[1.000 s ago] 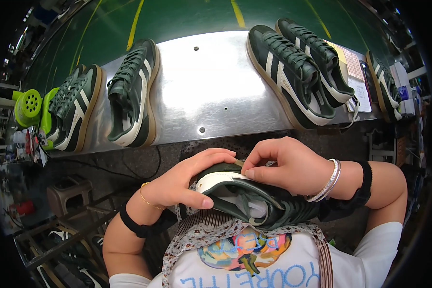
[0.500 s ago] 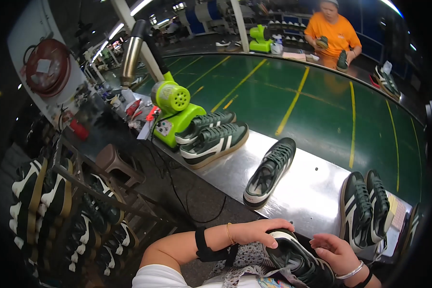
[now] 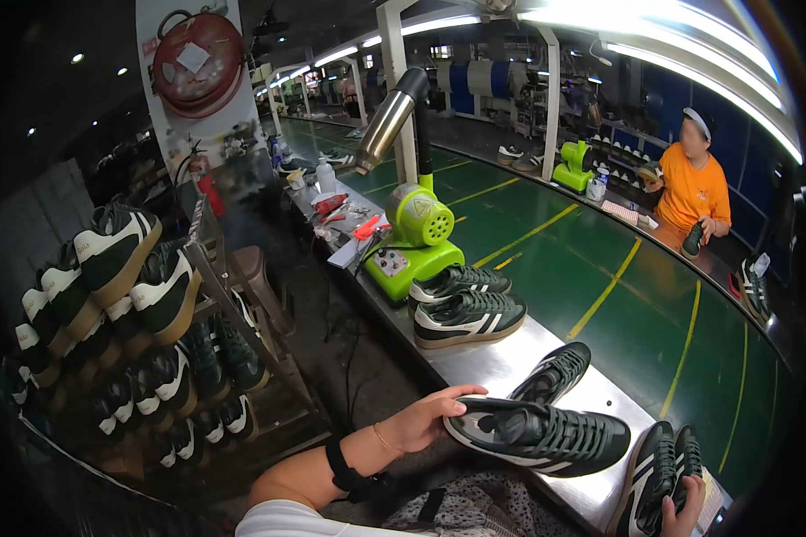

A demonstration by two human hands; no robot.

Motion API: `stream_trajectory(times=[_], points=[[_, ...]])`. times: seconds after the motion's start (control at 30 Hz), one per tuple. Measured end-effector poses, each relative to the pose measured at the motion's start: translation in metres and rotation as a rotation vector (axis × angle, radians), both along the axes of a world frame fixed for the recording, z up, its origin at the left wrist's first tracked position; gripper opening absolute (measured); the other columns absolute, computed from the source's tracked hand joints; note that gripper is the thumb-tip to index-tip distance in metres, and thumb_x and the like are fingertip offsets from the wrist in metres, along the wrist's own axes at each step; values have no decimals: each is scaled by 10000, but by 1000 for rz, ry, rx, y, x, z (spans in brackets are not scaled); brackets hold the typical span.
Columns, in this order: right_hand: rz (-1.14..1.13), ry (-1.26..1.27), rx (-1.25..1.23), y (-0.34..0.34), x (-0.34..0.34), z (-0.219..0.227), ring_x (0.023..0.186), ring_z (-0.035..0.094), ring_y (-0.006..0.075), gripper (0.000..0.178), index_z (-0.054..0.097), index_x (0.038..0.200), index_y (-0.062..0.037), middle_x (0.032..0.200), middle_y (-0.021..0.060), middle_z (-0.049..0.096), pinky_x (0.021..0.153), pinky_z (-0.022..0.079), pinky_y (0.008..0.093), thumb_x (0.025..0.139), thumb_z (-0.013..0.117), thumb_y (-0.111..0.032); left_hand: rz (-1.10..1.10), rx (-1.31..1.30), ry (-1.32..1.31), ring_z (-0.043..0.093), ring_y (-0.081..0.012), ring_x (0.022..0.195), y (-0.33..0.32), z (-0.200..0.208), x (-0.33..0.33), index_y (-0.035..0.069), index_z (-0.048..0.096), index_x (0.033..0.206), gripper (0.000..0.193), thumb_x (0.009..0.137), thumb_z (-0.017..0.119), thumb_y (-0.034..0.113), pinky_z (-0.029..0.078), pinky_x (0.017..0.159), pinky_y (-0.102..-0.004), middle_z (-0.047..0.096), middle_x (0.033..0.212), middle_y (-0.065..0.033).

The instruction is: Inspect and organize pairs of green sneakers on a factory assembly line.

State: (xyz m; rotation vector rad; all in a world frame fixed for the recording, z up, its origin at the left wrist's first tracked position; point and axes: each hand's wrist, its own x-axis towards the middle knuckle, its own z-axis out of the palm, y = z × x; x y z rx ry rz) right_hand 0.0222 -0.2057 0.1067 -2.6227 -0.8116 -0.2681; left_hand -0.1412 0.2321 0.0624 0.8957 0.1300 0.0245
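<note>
Left fingers (image 3: 454,409) clasp a dark-green, white-striped leather sneaker (image 3: 569,438), partly hiding a matching shoe (image 3: 557,371); right fingers (image 3: 692,494), grip unclear, overlap a similar pair (image 3: 657,461).

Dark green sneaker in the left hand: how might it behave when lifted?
The sneaker may dip at the toe, since the left hand grips it by the heel. Its open collar would probably flex; the laced front should hold its shape.

Long white ceiling tubes (image 3: 654,18) burn overexposed at upper right, and glare whitens the silver metal worktop (image 3: 618,394). The left side sinks into dim shadow; fisheye distortion bends straight edges toward a rim darkening to black.
</note>
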Motion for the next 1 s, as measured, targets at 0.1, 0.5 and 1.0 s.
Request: stream_trajectory(times=[0.1, 0.5, 1.0], points=[[80, 136, 61, 36, -10, 13, 1052, 488, 351, 420, 490, 1153, 26, 1166, 215, 501, 925, 357, 396, 798, 617, -158, 159, -96, -31, 506, -195, 1069, 3, 16, -3, 14, 316, 1287, 602, 771, 537, 231, 436, 900, -359, 458, 1213, -113], [342, 1076, 1107, 276, -24, 9, 1014, 506, 198, 636, 51, 1404, -185, 1199, 89, 446, 796, 448, 304, 911, 453, -183, 751, 175, -198, 301, -224, 1166, -73, 32, 58, 15, 314, 1256, 688, 727, 655, 294, 359, 933, -311, 261, 1223, -140], [546, 996, 1516, 354, 29, -1, 1145, 403, 223, 648, 146, 1350, -61, 1256, 113, 382, 940, 359, 356, 839, 544, -91, 975, 1592, -664, 396, -358, 1157, 15, 45, 111, 21, 333, 1243, 847, 544, 796, 140, 316, 985, -434, 414, 1246, -175]])
